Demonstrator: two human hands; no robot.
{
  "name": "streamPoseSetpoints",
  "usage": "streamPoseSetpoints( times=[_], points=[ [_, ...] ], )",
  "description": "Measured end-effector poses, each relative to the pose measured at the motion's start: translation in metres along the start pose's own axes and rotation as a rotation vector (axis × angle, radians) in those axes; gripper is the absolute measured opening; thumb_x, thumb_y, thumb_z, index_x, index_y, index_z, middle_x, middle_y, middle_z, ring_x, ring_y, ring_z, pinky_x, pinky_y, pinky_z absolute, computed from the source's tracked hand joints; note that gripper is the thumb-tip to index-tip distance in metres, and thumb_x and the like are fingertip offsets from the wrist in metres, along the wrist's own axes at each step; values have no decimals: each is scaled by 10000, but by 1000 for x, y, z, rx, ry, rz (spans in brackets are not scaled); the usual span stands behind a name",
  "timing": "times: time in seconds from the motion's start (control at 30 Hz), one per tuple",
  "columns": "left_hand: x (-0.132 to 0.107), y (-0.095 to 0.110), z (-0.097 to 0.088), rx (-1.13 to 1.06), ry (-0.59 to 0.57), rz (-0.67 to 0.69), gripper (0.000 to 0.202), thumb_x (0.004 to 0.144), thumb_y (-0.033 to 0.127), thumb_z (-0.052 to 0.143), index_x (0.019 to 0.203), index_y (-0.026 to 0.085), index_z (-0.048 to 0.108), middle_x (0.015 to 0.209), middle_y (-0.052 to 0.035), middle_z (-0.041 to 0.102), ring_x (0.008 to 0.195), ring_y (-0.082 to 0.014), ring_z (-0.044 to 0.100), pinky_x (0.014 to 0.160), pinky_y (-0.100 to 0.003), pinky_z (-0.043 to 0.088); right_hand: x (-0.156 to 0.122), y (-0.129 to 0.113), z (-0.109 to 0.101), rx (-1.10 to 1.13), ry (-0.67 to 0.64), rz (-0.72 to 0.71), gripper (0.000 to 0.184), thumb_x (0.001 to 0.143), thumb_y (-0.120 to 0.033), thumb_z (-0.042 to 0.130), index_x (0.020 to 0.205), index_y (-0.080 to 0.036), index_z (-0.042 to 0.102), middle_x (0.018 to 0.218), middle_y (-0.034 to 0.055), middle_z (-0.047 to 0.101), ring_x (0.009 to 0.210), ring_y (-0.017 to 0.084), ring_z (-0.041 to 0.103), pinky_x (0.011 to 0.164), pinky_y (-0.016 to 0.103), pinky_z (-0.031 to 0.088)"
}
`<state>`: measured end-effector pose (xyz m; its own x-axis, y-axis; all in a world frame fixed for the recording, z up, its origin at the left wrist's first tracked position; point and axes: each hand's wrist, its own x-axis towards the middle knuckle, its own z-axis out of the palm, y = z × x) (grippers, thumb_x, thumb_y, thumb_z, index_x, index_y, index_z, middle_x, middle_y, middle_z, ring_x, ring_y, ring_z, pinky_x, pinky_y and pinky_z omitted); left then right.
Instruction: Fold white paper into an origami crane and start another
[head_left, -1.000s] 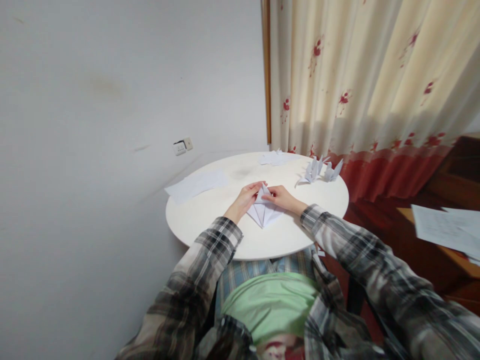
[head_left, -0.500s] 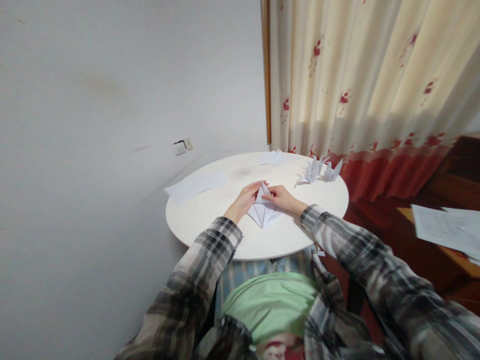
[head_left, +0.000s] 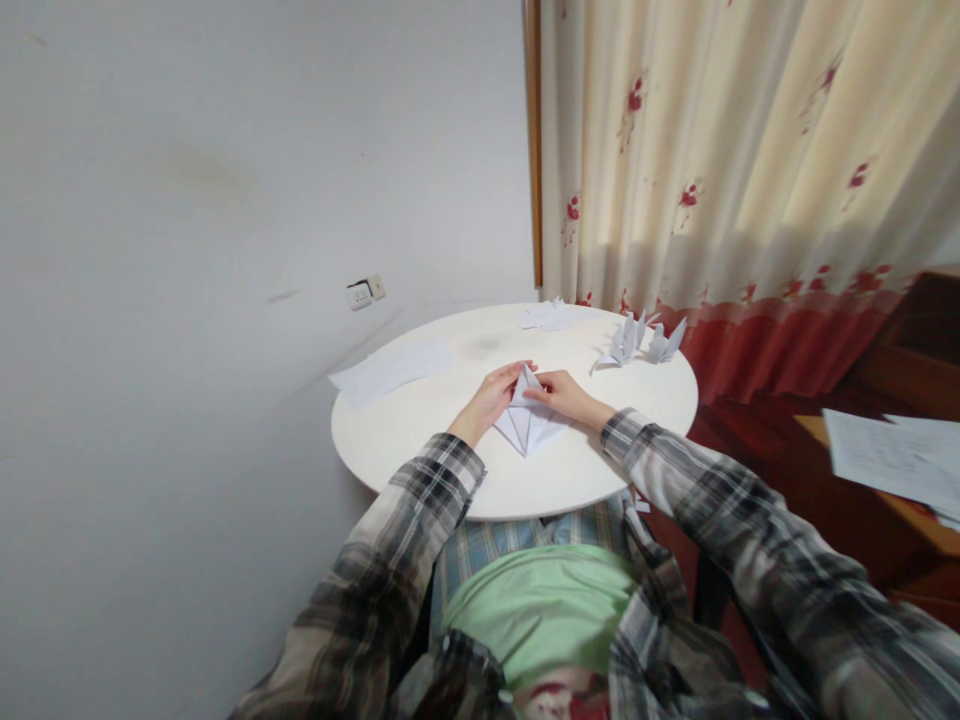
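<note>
A white sheet of folded paper (head_left: 526,428) lies on the round white table (head_left: 420,440), creased into triangles with a pointed flap standing toward the far side. My left hand (head_left: 495,392) grips its left edge, the fingers reaching behind the flap and partly hidden by it. On the right edge, my right hand (head_left: 561,392) pinches the flap, its thumb laid across the front. Folded paper cranes (head_left: 628,342) stand at the table's right rear, beyond my right hand.
Flat white sheets (head_left: 394,370) rest at the table's left edge, and more paper pieces (head_left: 551,316) lie at the back. A wall socket (head_left: 360,294) is on the wall at left. Curtains (head_left: 720,200) hang behind the table. Printed papers (head_left: 892,460) lie on wooden furniture at right.
</note>
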<state>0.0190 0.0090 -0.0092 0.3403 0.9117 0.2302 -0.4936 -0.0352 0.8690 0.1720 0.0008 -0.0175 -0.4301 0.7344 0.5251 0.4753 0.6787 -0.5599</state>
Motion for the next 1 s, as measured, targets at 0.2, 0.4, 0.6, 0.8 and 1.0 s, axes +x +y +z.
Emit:
streamPoseSetpoints(
  times=[0.2, 0.4, 0.6, 0.8, 1.0],
  points=[
    [-2, 2, 3, -19, 30, -22, 175, 661, 193, 689, 801, 89, 679, 837, -88, 682, 749, -134, 611, 793, -260, 442, 0, -1, 0, 4, 0, 4, 308, 754, -388, 498, 657, -110, 587, 565, -20, 477, 535, 82, 353, 536, 207, 273],
    [0, 0, -1, -6, -7, 4, 191, 649, 205, 696, 807, 98, 682, 845, -82, 684, 752, -130, 607, 787, -254, 448, -1, -4, -1, 9, -2, 11, 308, 755, -388, 491, 650, -112, 580, 564, -20, 465, 538, 82, 348, 536, 204, 272],
    [2, -1, -2, 8, 14, -18, 176, 643, 202, 700, 781, 96, 682, 817, -79, 681, 740, -129, 605, 783, -253, 443, 0, -4, -2, -20, -2, 1, 303, 759, -375, 489, 638, -113, 580, 558, -24, 462, 531, 79, 345, 538, 210, 262],
    [-1, 1, 1, 26, 0, -7, 178, 635, 206, 703, 776, 99, 686, 789, -70, 678, 732, -124, 596, 789, -251, 438, -1, -4, -2, -20, 2, 4, 322, 759, -394, 488, 648, -109, 589, 557, -20, 467, 531, 81, 355, 538, 212, 267],
    [0, 1, 0, 41, -29, 2, 197, 628, 225, 707, 780, 100, 687, 788, -69, 676, 720, -126, 590, 766, -247, 442, -1, -5, -2, -17, -1, -7, 328, 760, -395, 481, 648, -106, 588, 562, -17, 466, 530, 82, 357, 539, 212, 266]
  ],
)
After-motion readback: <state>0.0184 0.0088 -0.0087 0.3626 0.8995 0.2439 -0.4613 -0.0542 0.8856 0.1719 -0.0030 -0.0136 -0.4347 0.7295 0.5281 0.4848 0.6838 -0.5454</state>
